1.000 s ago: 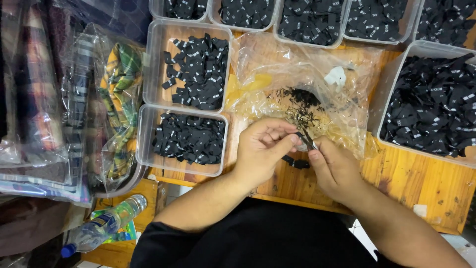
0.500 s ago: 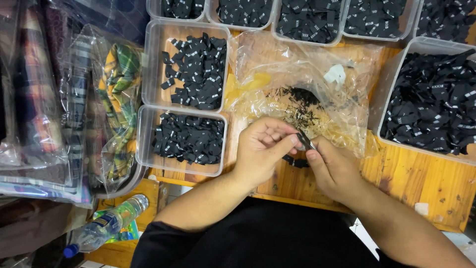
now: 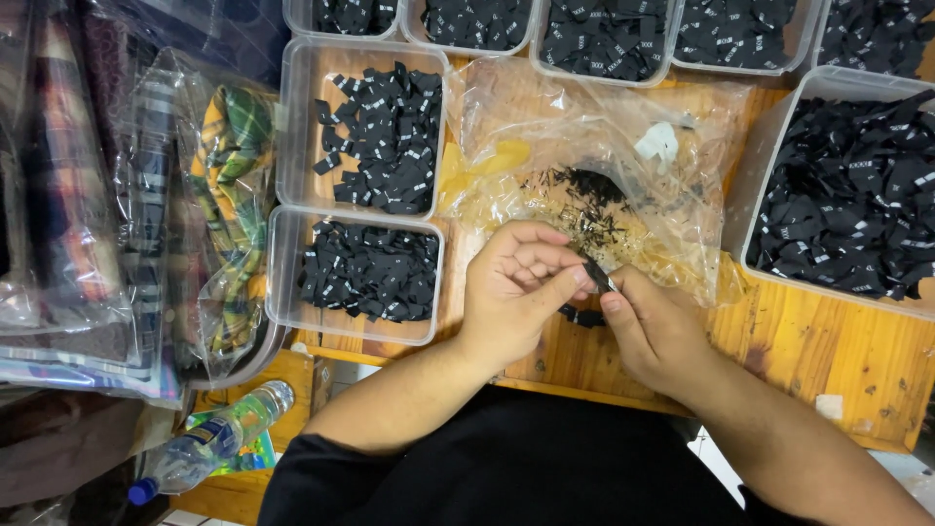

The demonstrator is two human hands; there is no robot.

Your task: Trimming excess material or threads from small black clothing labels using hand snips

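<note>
Black label, seemingly between both hands' fingers.

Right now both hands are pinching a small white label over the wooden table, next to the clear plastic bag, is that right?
Not quite: the label is black, not white, as the head view shows. The left hand and right hand pinch it over the wooden table, next to the clear plastic bag.

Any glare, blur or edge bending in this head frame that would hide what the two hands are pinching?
Head view: even, bright light, hands sharp. The left hand and right hand pinch a small black label, slightly soft. Glare sits on the crinkled plastic bag and the wrapped fabric packs; tub rims bow mildly near the edges.
</note>
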